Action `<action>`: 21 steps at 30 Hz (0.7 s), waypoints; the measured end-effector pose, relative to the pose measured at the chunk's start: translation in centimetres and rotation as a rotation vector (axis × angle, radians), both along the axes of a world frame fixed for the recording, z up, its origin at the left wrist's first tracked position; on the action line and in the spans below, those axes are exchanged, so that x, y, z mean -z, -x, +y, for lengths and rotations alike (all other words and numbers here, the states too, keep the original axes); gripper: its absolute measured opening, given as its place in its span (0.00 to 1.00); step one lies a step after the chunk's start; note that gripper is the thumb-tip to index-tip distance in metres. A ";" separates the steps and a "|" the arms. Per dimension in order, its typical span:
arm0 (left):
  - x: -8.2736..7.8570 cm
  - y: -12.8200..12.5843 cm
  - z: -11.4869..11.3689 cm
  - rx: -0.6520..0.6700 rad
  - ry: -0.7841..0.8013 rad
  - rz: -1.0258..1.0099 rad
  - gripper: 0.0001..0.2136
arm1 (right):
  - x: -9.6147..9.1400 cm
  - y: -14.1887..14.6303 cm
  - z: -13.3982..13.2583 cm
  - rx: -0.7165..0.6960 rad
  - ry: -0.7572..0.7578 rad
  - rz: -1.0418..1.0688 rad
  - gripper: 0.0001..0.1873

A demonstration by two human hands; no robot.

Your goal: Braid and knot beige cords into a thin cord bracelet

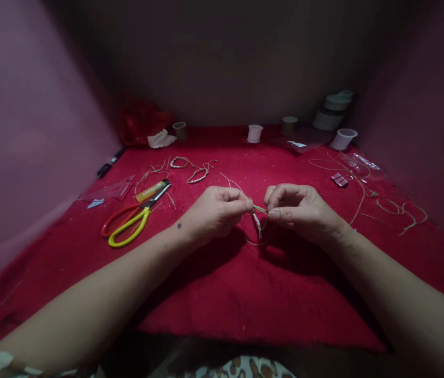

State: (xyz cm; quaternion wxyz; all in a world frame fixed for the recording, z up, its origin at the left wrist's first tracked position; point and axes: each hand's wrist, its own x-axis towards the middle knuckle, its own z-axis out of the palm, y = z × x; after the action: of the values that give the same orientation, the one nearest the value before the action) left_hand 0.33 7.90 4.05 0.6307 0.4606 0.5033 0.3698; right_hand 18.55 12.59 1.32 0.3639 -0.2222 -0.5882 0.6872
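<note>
Both hands meet over the middle of a red cloth-covered table (245, 294). My left hand (216, 212) pinches one end of a thin beaded cord piece (259, 220). My right hand (300, 210) pinches the other end, fingers curled. A pale loop of the cord hangs down between the fingertips toward the cloth. Loose cord trails back from my left hand.
Red and yellow handled scissors (133, 218) lie at the left, by a small yellow tube (150, 191). Finished cord pieces (192, 168) lie further back. Small cups (254, 133) and tape rolls (332, 113) line the back edge. Loose cord (399, 207) and a binder clip (339, 180) lie at right.
</note>
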 end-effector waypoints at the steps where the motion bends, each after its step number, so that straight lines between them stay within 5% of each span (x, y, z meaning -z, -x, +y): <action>1: -0.1 0.0 0.0 -0.002 -0.003 0.012 0.09 | -0.1 0.0 0.0 -0.010 -0.001 -0.010 0.06; 8: -0.5 -0.1 -0.1 -0.016 0.000 0.087 0.10 | -0.4 -0.2 -0.2 -0.066 0.037 -0.023 0.05; 17: -0.3 -0.1 0.1 -0.030 0.002 0.145 0.10 | -2.1 -1.9 -1.3 -0.319 0.115 0.093 0.08; 21: -0.2 0.0 0.3 -0.018 -0.023 0.184 0.10 | -3.1 -4.0 -0.8 -0.246 -0.037 0.055 0.22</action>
State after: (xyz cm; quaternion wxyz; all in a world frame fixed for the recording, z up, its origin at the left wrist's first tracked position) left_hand 0.30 8.16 4.24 0.5731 0.4951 0.5592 0.3373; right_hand 22.59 11.74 4.38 0.2967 -0.1226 -0.6136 0.7214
